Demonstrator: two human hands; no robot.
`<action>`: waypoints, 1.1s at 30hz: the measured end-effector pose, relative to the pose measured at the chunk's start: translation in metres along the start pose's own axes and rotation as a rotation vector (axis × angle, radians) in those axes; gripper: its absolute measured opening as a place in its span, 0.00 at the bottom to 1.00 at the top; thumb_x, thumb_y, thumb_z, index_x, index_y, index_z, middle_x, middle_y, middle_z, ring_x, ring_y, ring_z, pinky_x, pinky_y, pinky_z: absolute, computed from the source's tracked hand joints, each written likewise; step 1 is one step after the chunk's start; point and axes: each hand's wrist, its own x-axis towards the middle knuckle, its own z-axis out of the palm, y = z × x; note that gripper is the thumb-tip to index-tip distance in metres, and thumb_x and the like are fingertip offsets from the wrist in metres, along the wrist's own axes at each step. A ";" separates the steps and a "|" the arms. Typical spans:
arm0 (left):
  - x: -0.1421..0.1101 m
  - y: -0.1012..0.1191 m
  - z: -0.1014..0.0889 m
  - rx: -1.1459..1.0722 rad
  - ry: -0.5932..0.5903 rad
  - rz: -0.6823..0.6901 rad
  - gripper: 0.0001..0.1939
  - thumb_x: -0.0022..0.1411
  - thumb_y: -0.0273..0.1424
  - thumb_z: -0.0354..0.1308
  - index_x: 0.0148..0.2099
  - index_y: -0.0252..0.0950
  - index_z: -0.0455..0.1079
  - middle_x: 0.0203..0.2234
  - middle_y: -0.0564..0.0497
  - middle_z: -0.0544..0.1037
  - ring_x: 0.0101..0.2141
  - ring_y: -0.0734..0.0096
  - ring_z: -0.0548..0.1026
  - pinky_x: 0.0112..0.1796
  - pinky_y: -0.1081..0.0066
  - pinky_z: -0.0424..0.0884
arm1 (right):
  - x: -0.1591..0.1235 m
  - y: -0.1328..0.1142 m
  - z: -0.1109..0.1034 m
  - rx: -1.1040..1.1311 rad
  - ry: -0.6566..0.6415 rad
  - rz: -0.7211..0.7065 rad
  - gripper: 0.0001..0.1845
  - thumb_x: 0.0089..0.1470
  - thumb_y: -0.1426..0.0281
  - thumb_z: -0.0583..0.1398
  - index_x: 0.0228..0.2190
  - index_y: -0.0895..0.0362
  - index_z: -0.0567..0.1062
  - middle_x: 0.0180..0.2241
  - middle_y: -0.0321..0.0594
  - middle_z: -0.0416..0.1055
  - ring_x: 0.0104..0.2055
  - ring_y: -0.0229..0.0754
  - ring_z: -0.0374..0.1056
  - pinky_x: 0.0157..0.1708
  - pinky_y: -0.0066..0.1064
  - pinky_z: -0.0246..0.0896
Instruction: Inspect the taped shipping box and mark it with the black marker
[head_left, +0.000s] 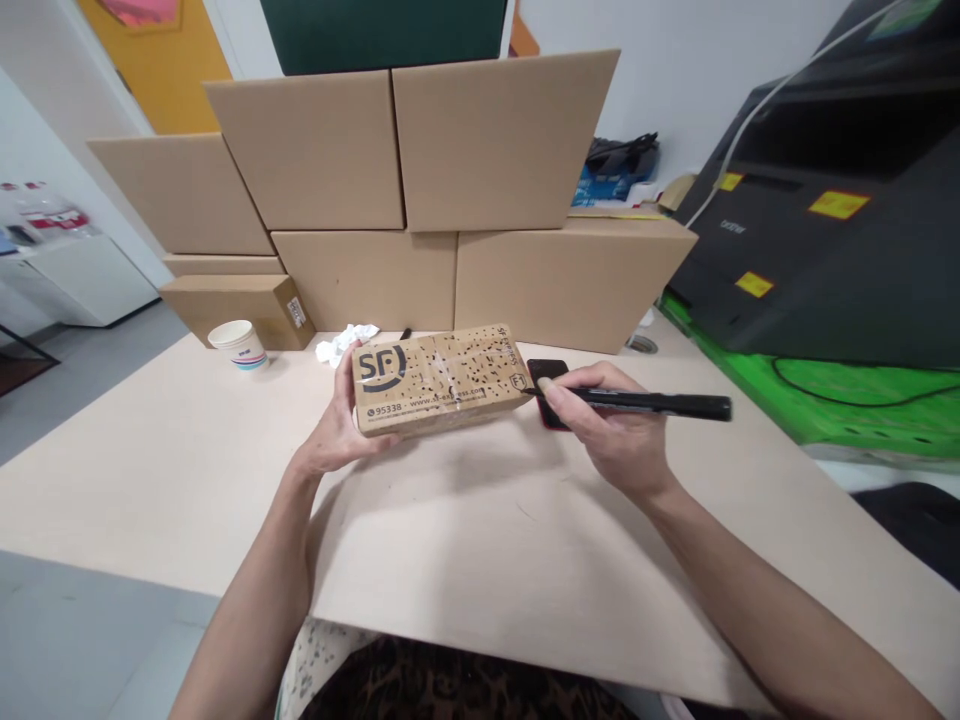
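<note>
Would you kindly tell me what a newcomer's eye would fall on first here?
A small printed parcel sits mid-table, gripped by the left hand, while the right hand puts a black marker to its right end. Behind it rises a wall of plain cardboard boxes, and a black printer looms at the right.

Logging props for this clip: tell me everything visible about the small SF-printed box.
The small cardboard box is a flat brown carton printed with a dark SF logo, 95338 and dotted patterns, with clear tape across its top. It is closed and held tilted above the table. The left hand grips its left end; the black marker in the right hand meets its right edge.
</note>
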 end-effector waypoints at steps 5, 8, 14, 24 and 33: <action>0.001 0.001 0.001 -0.021 -0.003 -0.001 0.71 0.44 0.42 0.78 0.76 0.52 0.32 0.73 0.38 0.50 0.70 0.35 0.54 0.67 0.37 0.54 | -0.002 0.002 0.000 0.008 -0.052 0.012 0.11 0.58 0.66 0.65 0.25 0.54 0.74 0.22 0.32 0.70 0.23 0.36 0.65 0.24 0.30 0.60; 0.000 0.000 0.000 -0.001 0.005 -0.011 0.71 0.44 0.44 0.78 0.77 0.52 0.32 0.74 0.39 0.46 0.71 0.34 0.50 0.67 0.36 0.51 | -0.009 0.003 -0.009 -0.051 -0.078 -0.067 0.08 0.59 0.68 0.65 0.27 0.53 0.75 0.23 0.32 0.72 0.22 0.35 0.65 0.23 0.29 0.60; 0.001 -0.006 0.000 -0.013 0.011 -0.046 0.74 0.44 0.45 0.78 0.77 0.52 0.27 0.75 0.39 0.45 0.72 0.34 0.49 0.68 0.35 0.48 | -0.040 0.034 -0.019 -0.301 -0.585 -0.438 0.10 0.62 0.76 0.57 0.39 0.54 0.77 0.28 0.36 0.74 0.27 0.38 0.69 0.28 0.29 0.63; 0.002 -0.006 0.003 -0.047 0.022 -0.066 0.75 0.43 0.46 0.78 0.77 0.51 0.27 0.75 0.38 0.46 0.71 0.35 0.51 0.67 0.37 0.50 | -0.066 0.074 0.000 -0.697 -0.896 -0.455 0.21 0.60 0.86 0.50 0.44 0.59 0.76 0.35 0.45 0.72 0.32 0.43 0.68 0.33 0.33 0.62; 0.004 -0.006 0.007 -0.076 0.005 -0.053 0.75 0.43 0.48 0.77 0.77 0.49 0.25 0.75 0.38 0.44 0.72 0.36 0.49 0.68 0.37 0.49 | -0.064 0.084 -0.013 -0.632 -0.714 -0.260 0.18 0.67 0.75 0.48 0.49 0.57 0.76 0.40 0.48 0.75 0.37 0.46 0.73 0.37 0.36 0.70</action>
